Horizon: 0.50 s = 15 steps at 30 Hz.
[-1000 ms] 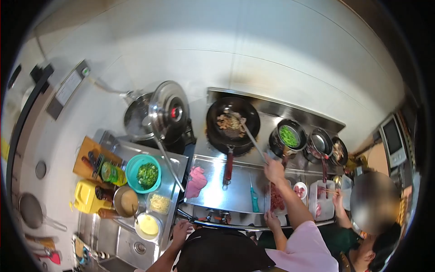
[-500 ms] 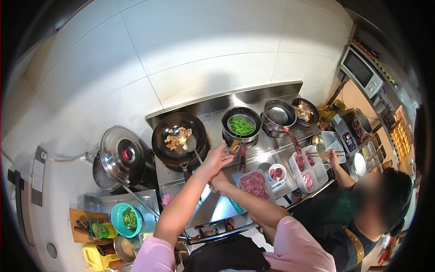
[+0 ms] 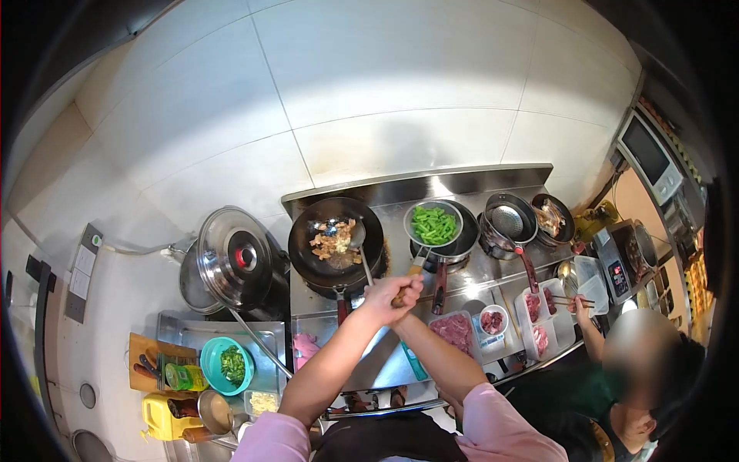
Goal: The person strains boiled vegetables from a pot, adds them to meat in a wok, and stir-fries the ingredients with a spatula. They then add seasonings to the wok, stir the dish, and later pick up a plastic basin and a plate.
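My arms are crossed. My left hand point(image 3: 394, 298) is closed round the wooden handle of a strainer point(image 3: 419, 262), whose bowl of cut green vegetables point(image 3: 434, 225) hangs over a black pan point(image 3: 464, 240). Underneath, my right hand point(image 3: 400, 320) is mostly hidden by the left; the ladle point(image 3: 366, 258) runs down to it. The ladle's head rests in the dark wok point(image 3: 309, 269), beside browned pieces and a pale chopped heap point(image 3: 335, 244).
A lidded pot point(image 3: 235, 262), teal bowl point(image 3: 206, 368) and yellow jug point(image 3: 156, 418) are at left. Right of my arms lie a meat tray point(image 3: 454, 331), small cup point(image 3: 493, 319) and divided container point(image 3: 548, 339). A co-worker's hand point(image 3: 583, 308) holds chopsticks there.
My left hand has come up from the counter's front edge, crossed over my right arm and closed on the strainer handle. The strainer with the greens has risen out of its pan.
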Available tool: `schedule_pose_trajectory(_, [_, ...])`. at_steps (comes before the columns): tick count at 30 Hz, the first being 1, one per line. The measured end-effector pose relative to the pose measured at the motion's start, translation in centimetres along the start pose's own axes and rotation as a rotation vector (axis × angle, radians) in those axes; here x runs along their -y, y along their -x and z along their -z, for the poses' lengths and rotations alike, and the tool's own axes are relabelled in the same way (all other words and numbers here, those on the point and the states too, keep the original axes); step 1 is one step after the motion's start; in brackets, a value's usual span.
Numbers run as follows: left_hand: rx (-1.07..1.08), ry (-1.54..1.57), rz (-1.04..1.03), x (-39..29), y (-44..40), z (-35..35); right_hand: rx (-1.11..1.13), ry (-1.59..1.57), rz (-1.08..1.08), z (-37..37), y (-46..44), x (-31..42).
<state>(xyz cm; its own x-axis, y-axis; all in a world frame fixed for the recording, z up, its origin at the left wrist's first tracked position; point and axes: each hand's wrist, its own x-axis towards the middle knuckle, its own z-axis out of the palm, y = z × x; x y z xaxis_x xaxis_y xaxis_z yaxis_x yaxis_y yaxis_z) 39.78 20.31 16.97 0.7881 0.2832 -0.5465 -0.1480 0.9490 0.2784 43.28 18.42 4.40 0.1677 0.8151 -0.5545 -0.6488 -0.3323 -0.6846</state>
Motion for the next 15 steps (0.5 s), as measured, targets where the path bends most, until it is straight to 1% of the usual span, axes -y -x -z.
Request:
schedule_pose_trajectory(1, [0.023, -0.009, -0.017, -0.5, 2.2, 0.5, 0.049, 0.2, 0.003, -0.7, -0.8, 0.9])
schedule_pose_trajectory(2, [0.047, -0.018, -0.035, -1.0, 4.5, 0.8, 0.102, 0.473, 0.033, -1.4, -1.3, 1.7])
schedule_pose_trajectory(4, [0.037, -0.08, -0.116, -1.7, 9.6, 0.9, 0.155, 1.21, 0.227, -2.7, -2.2, 2.8])
schedule_pose_trajectory(5, [0.034, -0.111, -0.158, -2.2, 11.6, 1.3, 0.139, 1.476, 0.311, -3.2, -2.1, 2.9])
schedule_pose_trajectory(6, [0.049, -0.128, -0.195, -2.6, 13.1, 2.3, 0.113, 1.629, 0.356, -3.3, -1.4, 2.8])
schedule_pose_trajectory(8, [0.077, -0.158, -0.261, -2.9, 16.0, 4.6, 0.051, 1.794, 0.383, -3.1, 0.4, 2.7])
schedule_pose_trajectory(11, [-0.015, -0.168, -0.344, -3.7, 19.5, 8.5, -0.016, 1.852, 0.323, -2.3, 4.8, 4.3])
schedule_pose_trajectory(13, [-0.082, -0.192, -0.395, -4.1, 20.6, 11.2, -0.05, 1.887, 0.422, -2.2, 9.1, 5.7])
schedule_pose_trajectory(15, [-0.194, -0.227, -0.443, -4.5, 21.2, 12.9, -0.064, 1.903, 0.515, -2.0, 10.2, 5.2])
